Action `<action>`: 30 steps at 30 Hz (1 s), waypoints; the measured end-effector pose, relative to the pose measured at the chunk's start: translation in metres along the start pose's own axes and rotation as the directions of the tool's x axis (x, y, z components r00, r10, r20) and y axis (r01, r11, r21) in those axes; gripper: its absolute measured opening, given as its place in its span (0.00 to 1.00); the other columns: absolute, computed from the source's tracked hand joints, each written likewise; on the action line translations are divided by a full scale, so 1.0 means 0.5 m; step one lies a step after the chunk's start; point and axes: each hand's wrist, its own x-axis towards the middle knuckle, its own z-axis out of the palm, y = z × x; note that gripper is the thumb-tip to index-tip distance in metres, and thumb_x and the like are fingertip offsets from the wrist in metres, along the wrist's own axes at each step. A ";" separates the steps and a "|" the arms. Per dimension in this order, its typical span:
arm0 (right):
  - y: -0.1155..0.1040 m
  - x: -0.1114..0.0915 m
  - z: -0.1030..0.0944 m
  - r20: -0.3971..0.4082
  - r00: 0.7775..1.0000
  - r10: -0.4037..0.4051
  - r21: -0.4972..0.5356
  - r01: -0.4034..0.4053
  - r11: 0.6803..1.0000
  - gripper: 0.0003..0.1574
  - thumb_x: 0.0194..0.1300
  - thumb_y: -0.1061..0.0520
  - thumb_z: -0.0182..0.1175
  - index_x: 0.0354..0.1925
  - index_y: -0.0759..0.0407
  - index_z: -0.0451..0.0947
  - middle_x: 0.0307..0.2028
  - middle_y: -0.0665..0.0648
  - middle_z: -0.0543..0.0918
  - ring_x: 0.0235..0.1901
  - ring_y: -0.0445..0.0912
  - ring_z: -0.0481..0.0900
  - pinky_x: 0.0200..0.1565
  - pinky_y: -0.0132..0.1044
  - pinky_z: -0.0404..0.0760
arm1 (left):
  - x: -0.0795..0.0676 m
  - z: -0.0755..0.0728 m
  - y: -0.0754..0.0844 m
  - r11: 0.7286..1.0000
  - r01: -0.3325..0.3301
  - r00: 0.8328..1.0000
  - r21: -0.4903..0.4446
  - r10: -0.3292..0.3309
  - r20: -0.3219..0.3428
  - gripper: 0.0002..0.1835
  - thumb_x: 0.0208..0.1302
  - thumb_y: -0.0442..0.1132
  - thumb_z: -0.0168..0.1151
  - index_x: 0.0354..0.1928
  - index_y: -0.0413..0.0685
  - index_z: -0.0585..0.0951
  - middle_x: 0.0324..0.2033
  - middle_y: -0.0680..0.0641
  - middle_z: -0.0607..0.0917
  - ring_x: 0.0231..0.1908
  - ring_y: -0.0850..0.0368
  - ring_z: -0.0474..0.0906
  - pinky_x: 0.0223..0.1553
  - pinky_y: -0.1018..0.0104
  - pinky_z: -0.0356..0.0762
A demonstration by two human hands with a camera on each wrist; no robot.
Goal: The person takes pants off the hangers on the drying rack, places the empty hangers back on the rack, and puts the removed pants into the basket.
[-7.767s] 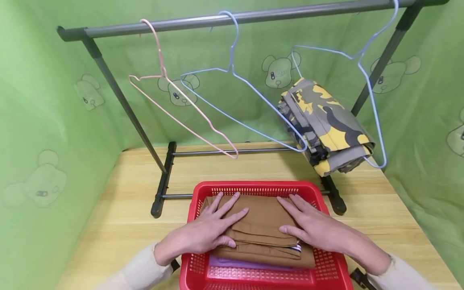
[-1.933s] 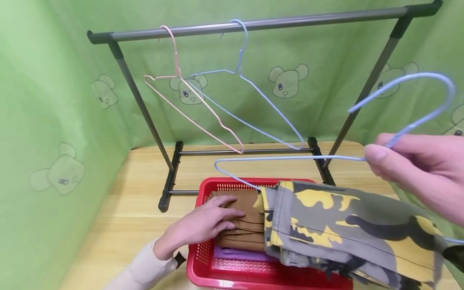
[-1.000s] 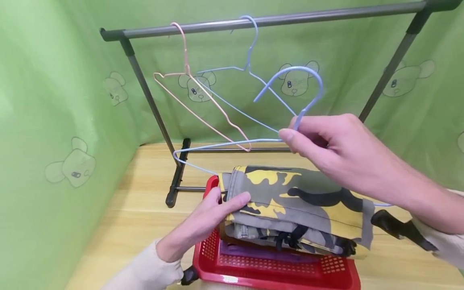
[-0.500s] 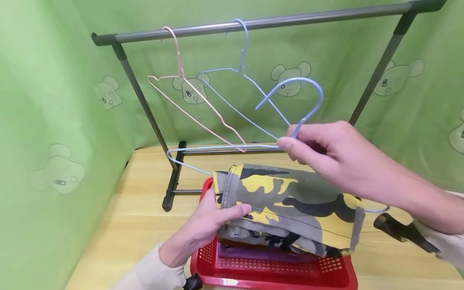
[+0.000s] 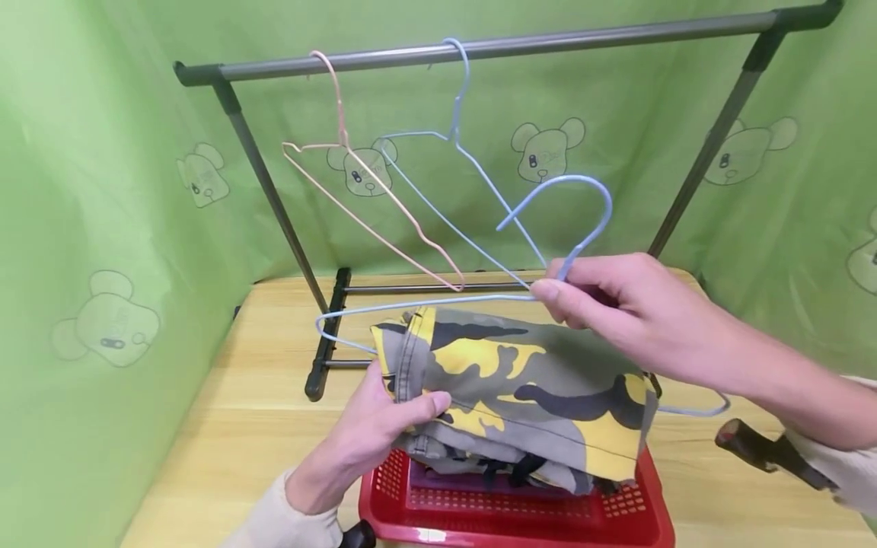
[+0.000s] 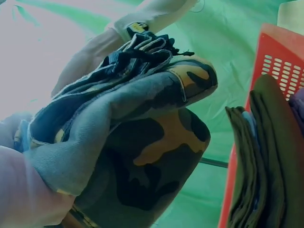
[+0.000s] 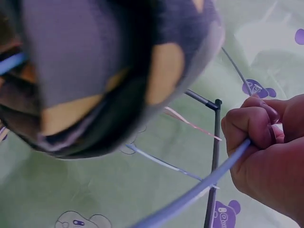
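Note:
In the head view, my right hand [image 5: 651,316] pinches a blue wire hanger [image 5: 569,179] at its neck, below the hook. Folded camouflage trousers [image 5: 521,380] in grey, black and yellow hang over this hanger, tilted above the red basket [image 5: 411,530]. My left hand [image 5: 363,430] grips their left end, thumb on top and fingers hidden underneath. In the left wrist view, the layered folds and dark straps of the trousers show, with folded brown clothes [image 6: 273,142] in the basket beside them. The right wrist view shows fingers curled round the hanger wire.
Behind my hands stands a clothes rack with a grey metal rail [image 5: 617,36]. A pink hanger [image 5: 370,179] and another blue hanger [image 5: 459,106] hang from it without clothes. Purple cloth [image 5: 438,479] lies in the basket on the wooden tabletop [image 5: 226,441]. Green curtains surround everything.
The hanger with the camouflage trousers came off the rail and over the basket in my right hand. My left hand left the brown clothes and took the trousers' end. Lately both hands lowered slightly.

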 end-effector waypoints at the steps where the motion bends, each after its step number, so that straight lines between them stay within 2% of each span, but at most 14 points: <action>1: 0.003 -0.002 0.001 0.001 1.000 0.002 0.007 -0.002 1.000 0.24 0.79 0.55 0.55 0.22 0.47 0.68 0.19 0.43 0.67 0.18 0.42 0.60 0.20 0.36 0.64 | -0.002 -0.001 0.002 1.000 -0.019 1.000 0.012 0.019 0.004 0.16 0.59 0.28 0.67 0.46 0.44 0.72 0.36 0.47 0.81 0.38 0.54 0.86 0.43 0.58 0.88; 4: 0.018 -0.005 0.010 0.016 1.000 -0.001 0.044 0.001 0.999 0.22 0.79 0.57 0.56 0.23 0.47 0.70 0.21 0.43 0.71 0.20 0.42 0.65 0.21 0.35 0.66 | -0.006 0.000 0.006 0.997 -0.062 0.998 0.037 0.061 0.031 0.18 0.58 0.28 0.67 0.47 0.45 0.72 0.38 0.47 0.81 0.40 0.55 0.84 0.46 0.60 0.86; 8: 0.036 -0.006 0.026 0.049 0.999 -0.021 0.105 0.016 0.994 0.22 0.78 0.59 0.56 0.24 0.47 0.72 0.23 0.44 0.74 0.23 0.42 0.70 0.25 0.33 0.70 | -0.014 0.001 0.012 0.990 -0.124 0.988 0.065 0.117 0.103 0.20 0.61 0.29 0.67 0.54 0.40 0.75 0.46 0.41 0.86 0.47 0.51 0.85 0.54 0.57 0.83; 11: 0.046 -0.009 0.032 0.059 0.998 -0.024 0.126 0.016 0.992 0.23 0.78 0.60 0.56 0.23 0.46 0.71 0.23 0.44 0.74 0.23 0.42 0.71 0.27 0.33 0.72 | -0.019 0.000 0.014 0.980 -0.177 0.974 0.091 0.161 0.160 0.21 0.62 0.29 0.65 0.58 0.35 0.76 0.49 0.37 0.87 0.50 0.49 0.85 0.57 0.56 0.81; 14: 0.055 -0.014 0.033 0.064 0.998 -0.012 0.140 0.003 0.990 0.24 0.79 0.60 0.55 0.22 0.47 0.70 0.23 0.44 0.72 0.24 0.42 0.70 0.28 0.34 0.71 | -0.024 -0.002 0.016 0.970 -0.222 0.959 0.101 0.199 0.200 0.24 0.61 0.27 0.64 0.60 0.35 0.75 0.51 0.36 0.86 0.51 0.49 0.85 0.59 0.55 0.80; 19: 0.066 -0.026 0.035 0.061 0.997 0.035 0.137 -0.044 0.990 0.23 0.79 0.58 0.55 0.22 0.46 0.70 0.22 0.45 0.71 0.24 0.43 0.69 0.27 0.35 0.70 | -0.031 -0.007 0.022 0.927 -0.364 0.901 0.095 0.324 0.290 0.29 0.61 0.25 0.62 0.65 0.35 0.72 0.56 0.33 0.82 0.55 0.45 0.82 0.61 0.47 0.78; 22: 0.073 -0.034 0.035 0.050 0.996 0.078 0.134 -0.084 0.987 0.23 0.79 0.57 0.55 0.22 0.46 0.70 0.22 0.46 0.70 0.22 0.44 0.68 0.24 0.36 0.69 | -0.040 -0.017 0.027 0.895 -0.437 0.864 0.093 0.389 0.318 0.31 0.58 0.23 0.62 0.66 0.36 0.72 0.58 0.37 0.82 0.55 0.46 0.82 0.60 0.47 0.79; 24: 0.079 -0.042 0.035 0.048 0.992 0.116 0.128 -0.121 0.984 0.23 0.79 0.56 0.56 0.23 0.46 0.71 0.21 0.47 0.70 0.20 0.44 0.68 0.21 0.36 0.69 | -0.048 -0.025 0.030 0.880 -0.468 0.847 0.079 0.421 0.325 0.33 0.55 0.21 0.61 0.66 0.37 0.72 0.57 0.40 0.83 0.54 0.48 0.82 0.59 0.48 0.81; 27: 0.095 -0.056 0.039 0.060 0.987 0.147 0.120 -0.153 0.981 0.22 0.79 0.56 0.56 0.23 0.47 0.71 0.19 0.46 0.69 0.17 0.43 0.66 0.19 0.36 0.68 | -0.060 -0.039 0.032 0.823 -0.561 0.789 0.094 0.496 0.363 0.34 0.51 0.20 0.61 0.65 0.35 0.73 0.55 0.41 0.84 0.52 0.50 0.83 0.56 0.49 0.83; 30: 0.114 -0.076 0.038 0.101 0.986 0.136 0.129 -0.149 0.980 0.21 0.79 0.58 0.56 0.24 0.46 0.72 0.19 0.45 0.68 0.16 0.41 0.65 0.18 0.35 0.68 | -0.075 -0.051 0.031 0.781 -0.617 0.748 0.101 0.542 0.383 0.34 0.49 0.19 0.60 0.64 0.35 0.75 0.54 0.42 0.85 0.51 0.51 0.84 0.54 0.52 0.84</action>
